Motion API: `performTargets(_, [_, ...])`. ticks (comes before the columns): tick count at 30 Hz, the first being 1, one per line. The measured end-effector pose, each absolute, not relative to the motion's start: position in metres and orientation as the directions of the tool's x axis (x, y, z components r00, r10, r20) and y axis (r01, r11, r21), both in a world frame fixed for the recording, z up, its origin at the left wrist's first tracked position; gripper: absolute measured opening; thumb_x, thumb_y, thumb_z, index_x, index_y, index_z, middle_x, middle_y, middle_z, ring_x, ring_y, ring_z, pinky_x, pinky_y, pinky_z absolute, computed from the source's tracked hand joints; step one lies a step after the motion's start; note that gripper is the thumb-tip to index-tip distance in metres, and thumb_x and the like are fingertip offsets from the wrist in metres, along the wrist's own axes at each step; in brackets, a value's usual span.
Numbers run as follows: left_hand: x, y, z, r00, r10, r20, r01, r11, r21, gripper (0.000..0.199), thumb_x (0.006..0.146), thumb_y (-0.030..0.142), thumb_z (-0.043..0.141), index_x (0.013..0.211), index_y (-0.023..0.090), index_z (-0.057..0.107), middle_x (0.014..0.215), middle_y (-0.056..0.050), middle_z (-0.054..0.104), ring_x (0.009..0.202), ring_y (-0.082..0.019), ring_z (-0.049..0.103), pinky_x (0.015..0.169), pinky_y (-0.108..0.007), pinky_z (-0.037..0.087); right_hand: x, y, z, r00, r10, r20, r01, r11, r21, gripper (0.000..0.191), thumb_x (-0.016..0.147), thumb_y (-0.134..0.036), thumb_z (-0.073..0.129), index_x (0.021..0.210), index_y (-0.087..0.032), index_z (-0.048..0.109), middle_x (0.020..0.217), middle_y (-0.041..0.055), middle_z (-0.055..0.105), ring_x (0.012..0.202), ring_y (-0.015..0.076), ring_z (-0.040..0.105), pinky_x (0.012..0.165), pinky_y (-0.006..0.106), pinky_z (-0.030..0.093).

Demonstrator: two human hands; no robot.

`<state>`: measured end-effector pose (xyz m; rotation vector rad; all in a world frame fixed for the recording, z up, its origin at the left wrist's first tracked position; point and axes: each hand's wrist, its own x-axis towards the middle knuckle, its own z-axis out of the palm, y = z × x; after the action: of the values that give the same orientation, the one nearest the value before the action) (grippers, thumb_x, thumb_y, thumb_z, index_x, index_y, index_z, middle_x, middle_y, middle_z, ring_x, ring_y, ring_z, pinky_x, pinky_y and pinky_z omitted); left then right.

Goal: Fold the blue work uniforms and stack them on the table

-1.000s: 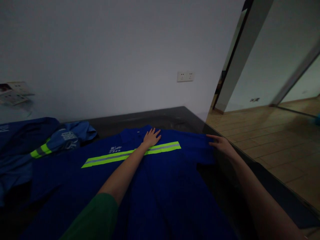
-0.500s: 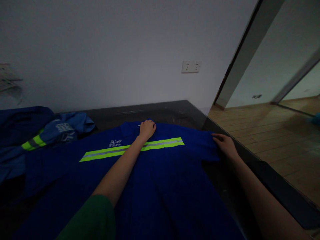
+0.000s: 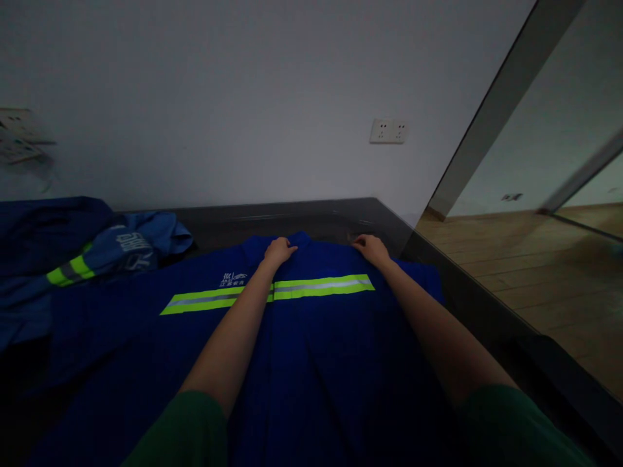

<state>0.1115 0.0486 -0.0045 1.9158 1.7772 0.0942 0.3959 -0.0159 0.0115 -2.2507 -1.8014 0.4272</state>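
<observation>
A dark blue work shirt with a yellow-green reflective stripe across the chest lies flat on a dark table. My left hand is closed on the fabric at the collar, near the far edge of the shirt. My right hand rests curled on the shirt's right shoulder, fingers bent onto the cloth. Both arms reach forward over the shirt, with green sleeves showing near the camera.
A pile of other blue garments with reflective bands lies at the left of the table. A white wall with a double socket stands behind. The table's right edge borders a wooden floor.
My right hand has moved left from the shirt's right sleeve edge to the shoulder near the collar. My left hand, flat a second ago, has curled onto the collar fabric.
</observation>
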Motion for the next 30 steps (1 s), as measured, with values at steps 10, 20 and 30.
performTargets(10, [0.101, 0.058, -0.006, 0.226, 0.922, -0.315, 0.836, -0.018, 0.549, 0.03, 0.071, 0.016, 0.075, 0.1, 0.013, 0.069, 0.095, -0.006, 0.072, 0.087, -0.017, 0.067, 0.075, -0.023, 0.049, 0.389, -0.003, -0.005, 0.228, 0.958, -0.172, 0.923, -0.269, -0.276, 0.024, 0.088, -0.041, 0.058, 0.097, -0.021, 0.067, 0.105, 0.0084, 0.069, 0.098, 0.0225, 0.063, 0.075, 0.029, 0.047])
performTargets(20, [0.109, 0.048, -0.011, 0.144, 0.969, -0.199, 0.89, -0.039, 0.454, 0.026, 0.092, 0.027, 0.048, 0.095, 0.015, 0.071, 0.1, -0.012, 0.071, 0.096, -0.023, 0.065, 0.08, -0.028, 0.046, 0.377, -0.005, -0.003, 0.16, 0.972, -0.169, 0.98, -0.177, -0.088, 0.035, 0.097, -0.035, 0.039, 0.104, -0.014, 0.067, 0.115, 0.0169, 0.064, 0.107, 0.0265, 0.059, 0.086, 0.036, 0.045])
performTargets(30, [0.133, 0.025, 0.001, 0.247, 0.969, 0.0, 0.938, -0.239, 0.25, 0.037, 0.093, 0.02, 0.038, 0.125, 0.016, 0.057, 0.133, -0.017, 0.053, 0.125, -0.03, 0.047, 0.1, -0.041, 0.04, 0.343, -0.024, 0.002, -0.017, 1.0, 0.012, 0.994, 0.018, -0.106, 0.036, 0.097, -0.029, 0.038, 0.128, -0.021, 0.054, 0.13, 0.0158, 0.054, 0.12, 0.0313, 0.046, 0.095, 0.046, 0.04])
